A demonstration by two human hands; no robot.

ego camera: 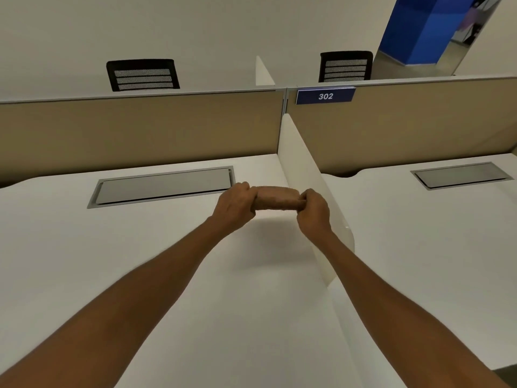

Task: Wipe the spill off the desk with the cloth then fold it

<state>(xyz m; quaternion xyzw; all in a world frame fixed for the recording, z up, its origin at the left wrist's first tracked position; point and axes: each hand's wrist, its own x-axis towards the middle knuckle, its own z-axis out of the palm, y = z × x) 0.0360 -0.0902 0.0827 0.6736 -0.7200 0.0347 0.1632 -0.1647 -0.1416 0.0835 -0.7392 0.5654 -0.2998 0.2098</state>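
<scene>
A small brown cloth [277, 198], bunched into a short folded strip, hangs just above the white desk [140, 261]. My left hand [235, 207] grips its left end and my right hand [313, 210] grips its right end. Both arms are stretched forward. The cloth casts a faint shadow on the desk below it. No spill shows on the desk surface.
A white side divider [305, 175] stands right beside my right hand. A grey cable-tray lid [165, 184] lies in the desk behind my left hand. A tan partition [140, 127] with a blue "302" sign [325, 96] closes the back. A second desk [433, 233] lies to the right.
</scene>
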